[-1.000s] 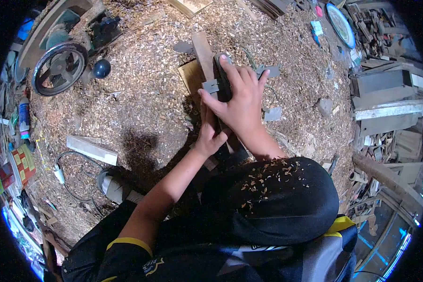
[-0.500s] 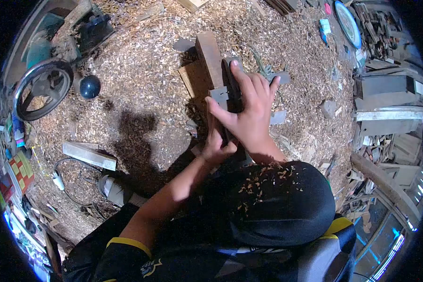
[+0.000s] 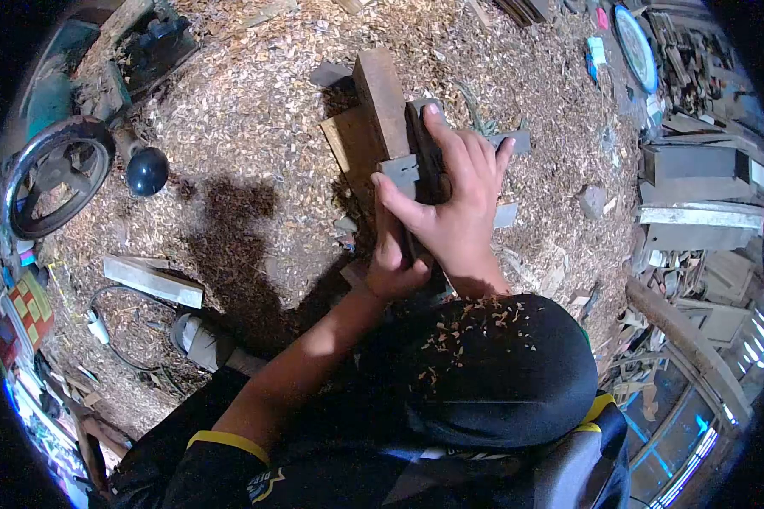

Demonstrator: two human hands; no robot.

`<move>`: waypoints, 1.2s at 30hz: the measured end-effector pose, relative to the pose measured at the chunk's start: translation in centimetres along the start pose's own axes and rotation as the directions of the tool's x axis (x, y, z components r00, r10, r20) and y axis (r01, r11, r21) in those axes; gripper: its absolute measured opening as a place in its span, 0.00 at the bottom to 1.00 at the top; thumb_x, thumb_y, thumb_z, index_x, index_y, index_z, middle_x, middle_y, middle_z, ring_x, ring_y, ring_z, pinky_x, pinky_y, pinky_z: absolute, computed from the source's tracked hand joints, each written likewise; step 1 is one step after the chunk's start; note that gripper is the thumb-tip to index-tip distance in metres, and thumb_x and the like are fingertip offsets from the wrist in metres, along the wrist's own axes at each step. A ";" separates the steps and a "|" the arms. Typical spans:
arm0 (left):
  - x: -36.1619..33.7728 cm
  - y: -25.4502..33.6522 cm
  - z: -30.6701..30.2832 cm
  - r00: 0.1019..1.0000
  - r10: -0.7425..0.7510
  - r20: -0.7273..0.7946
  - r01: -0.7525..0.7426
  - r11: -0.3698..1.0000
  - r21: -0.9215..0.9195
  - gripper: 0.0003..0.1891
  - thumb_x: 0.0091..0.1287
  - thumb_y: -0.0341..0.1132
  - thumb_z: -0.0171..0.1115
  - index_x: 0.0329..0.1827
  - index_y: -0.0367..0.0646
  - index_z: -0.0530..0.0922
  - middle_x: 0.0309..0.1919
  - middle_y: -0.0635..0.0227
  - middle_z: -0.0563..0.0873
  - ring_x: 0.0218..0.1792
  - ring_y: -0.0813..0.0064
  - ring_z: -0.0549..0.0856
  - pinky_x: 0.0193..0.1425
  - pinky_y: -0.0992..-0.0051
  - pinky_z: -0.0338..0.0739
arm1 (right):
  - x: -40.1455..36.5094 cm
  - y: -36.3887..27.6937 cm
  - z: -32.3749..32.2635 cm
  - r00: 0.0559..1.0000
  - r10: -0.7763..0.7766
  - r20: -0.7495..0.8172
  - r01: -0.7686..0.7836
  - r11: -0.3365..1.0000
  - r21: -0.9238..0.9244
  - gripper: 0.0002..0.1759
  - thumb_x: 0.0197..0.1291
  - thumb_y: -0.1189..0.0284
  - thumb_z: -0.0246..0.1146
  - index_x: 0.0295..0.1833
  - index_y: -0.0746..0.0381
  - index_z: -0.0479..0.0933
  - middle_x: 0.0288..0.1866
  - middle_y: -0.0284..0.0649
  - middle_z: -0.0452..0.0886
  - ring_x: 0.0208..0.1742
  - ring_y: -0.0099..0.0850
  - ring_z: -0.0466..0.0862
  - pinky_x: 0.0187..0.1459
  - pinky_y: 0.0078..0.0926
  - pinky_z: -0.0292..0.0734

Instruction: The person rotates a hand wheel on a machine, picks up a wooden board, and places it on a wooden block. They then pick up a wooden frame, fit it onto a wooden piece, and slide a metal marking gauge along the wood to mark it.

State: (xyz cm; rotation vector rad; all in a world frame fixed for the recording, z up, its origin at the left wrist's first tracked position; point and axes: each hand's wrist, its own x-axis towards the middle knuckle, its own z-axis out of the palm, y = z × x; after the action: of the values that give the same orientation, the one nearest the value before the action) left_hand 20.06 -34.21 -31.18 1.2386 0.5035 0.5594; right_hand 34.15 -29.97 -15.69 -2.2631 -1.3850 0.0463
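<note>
The plane point(image 3: 422, 140) lies on the beam point(image 3: 380, 89), above a floor point(image 3: 255, 127) deep in shavings. The right hand point(image 3: 454, 204) clasps its top and the left hand point(image 3: 395, 267) is closed round its rear. Over the last second it has slid slightly back toward the person, likely a return stroke.

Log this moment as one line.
right hand pressed on plane | left hand grips its rear | plane on wooden beam | shavings cover floor
</note>
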 end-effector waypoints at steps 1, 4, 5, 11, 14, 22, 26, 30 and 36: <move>0.0 -0.1 0.0 1.000 0.000 0.000 0.000 1.000 0.010 0.73 0.71 0.78 0.64 0.96 0.32 0.33 0.95 0.38 0.37 0.95 0.40 0.38 0.96 0.46 0.35 | -0.1 0.0 0.0 1.000 -0.004 -0.011 0.004 1.000 -0.001 0.53 0.50 0.48 0.88 0.80 0.57 0.81 0.58 0.44 0.87 0.66 0.47 0.85 0.89 0.72 0.44; 0.0 -0.1 0.0 1.000 0.025 -0.003 -0.025 0.998 0.050 0.73 0.71 0.78 0.64 0.96 0.32 0.33 0.95 0.38 0.37 0.95 0.41 0.38 0.96 0.46 0.35 | 0.1 -0.1 0.1 0.999 -0.013 -0.036 0.013 1.000 -0.009 0.53 0.50 0.47 0.87 0.80 0.57 0.81 0.59 0.44 0.87 0.66 0.47 0.85 0.88 0.75 0.44; -0.1 -0.2 0.0 1.000 0.031 -0.004 -0.031 0.998 0.054 0.73 0.71 0.78 0.64 0.96 0.32 0.33 0.95 0.38 0.37 0.95 0.41 0.38 0.96 0.46 0.35 | -0.1 -0.2 0.1 0.999 -0.002 -0.032 0.001 1.000 -0.014 0.52 0.50 0.47 0.87 0.80 0.56 0.82 0.59 0.44 0.87 0.66 0.47 0.85 0.87 0.77 0.45; -0.2 -2.8 -0.6 0.982 0.187 0.017 -0.186 0.949 0.256 0.67 0.77 0.76 0.57 0.96 0.29 0.36 0.95 0.34 0.37 0.95 0.39 0.38 0.96 0.46 0.34 | -0.6 0.5 0.5 0.995 -0.041 -0.088 0.042 0.999 0.008 0.53 0.48 0.45 0.88 0.79 0.55 0.83 0.57 0.46 0.87 0.67 0.49 0.85 0.85 0.84 0.48; 0.2 -1.1 -0.4 0.985 0.171 -0.013 -0.163 0.957 0.241 0.63 0.80 0.74 0.53 0.95 0.28 0.38 0.95 0.33 0.40 0.95 0.37 0.39 0.96 0.46 0.34 | -0.8 0.7 0.7 0.994 -0.032 -0.100 0.033 0.999 0.009 0.53 0.48 0.44 0.88 0.79 0.54 0.83 0.57 0.46 0.88 0.68 0.50 0.85 0.85 0.84 0.48; 0.3 0.4 0.0 0.994 0.098 -0.057 -0.085 0.976 0.200 0.69 0.76 0.84 0.47 0.95 0.29 0.37 0.95 0.35 0.40 0.95 0.38 0.40 0.97 0.46 0.35 | -1.9 1.2 0.7 0.991 -0.031 -0.134 0.036 0.999 0.039 0.52 0.50 0.47 0.86 0.81 0.54 0.81 0.57 0.44 0.86 0.70 0.47 0.83 0.86 0.85 0.40; 0.6 -0.7 -0.6 0.982 0.179 -0.058 -0.155 0.944 0.291 0.69 0.77 0.84 0.45 0.95 0.29 0.37 0.95 0.34 0.40 0.95 0.37 0.40 0.96 0.46 0.35 | -2.9 1.1 -0.1 0.995 -0.029 -0.096 0.033 0.999 0.043 0.52 0.49 0.46 0.86 0.80 0.54 0.82 0.56 0.43 0.87 0.70 0.47 0.83 0.86 0.85 0.42; 0.6 -1.3 -1.0 0.984 0.176 0.043 -0.181 0.951 0.252 0.69 0.74 0.80 0.56 0.95 0.29 0.40 0.94 0.34 0.43 0.95 0.35 0.42 0.96 0.44 0.34 | -3.3 1.0 -0.3 0.993 -0.046 -0.111 0.051 0.998 0.040 0.52 0.49 0.46 0.86 0.81 0.53 0.82 0.56 0.42 0.87 0.69 0.47 0.84 0.86 0.85 0.42; 0.6 -1.3 -1.6 0.976 0.167 0.143 -0.201 0.940 0.276 0.70 0.71 0.76 0.64 0.95 0.28 0.41 0.93 0.33 0.45 0.95 0.35 0.40 0.96 0.43 0.32 | -3.6 1.0 -0.1 0.991 -0.049 -0.121 0.052 0.998 0.022 0.53 0.49 0.47 0.86 0.81 0.53 0.81 0.56 0.41 0.87 0.68 0.46 0.84 0.86 0.84 0.44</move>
State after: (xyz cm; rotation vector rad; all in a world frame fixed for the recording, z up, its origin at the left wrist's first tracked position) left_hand 19.68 -32.96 -32.91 1.6009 0.3793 0.5798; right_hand 33.23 -33.43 -16.74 -2.1717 -1.3698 -0.0882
